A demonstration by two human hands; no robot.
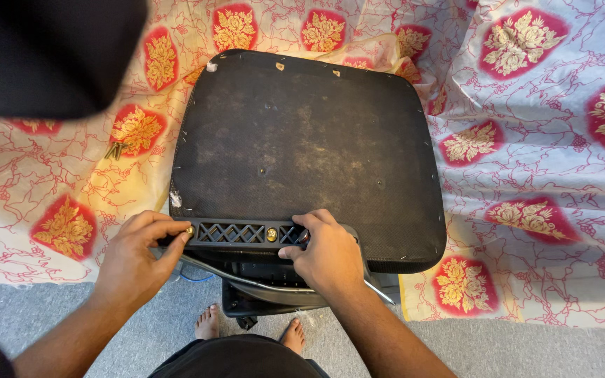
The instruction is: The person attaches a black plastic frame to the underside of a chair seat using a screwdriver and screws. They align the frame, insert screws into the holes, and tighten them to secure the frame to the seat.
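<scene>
An upturned chair seat (302, 140) with a dusty black underside lies in front of me on a patterned cloth. A black latticed bracket (236, 233) rests along its near edge, with a brass bolt (272, 234) in the middle. My left hand (134, 255) pinches a brass bolt (190, 229) at the bracket's left end with thumb and forefinger. My right hand (325, 253) presses on the bracket's right end, covering it. A curved metal tube (232, 276) and black chair parts show below the bracket.
The white cloth with red and gold flower patches (533, 140) covers the surface on all sides. A small metal piece (115, 149) lies on the cloth to the left. Grey floor and my bare feet (208, 323) are below. A dark shape (43, 49) blocks the upper left corner.
</scene>
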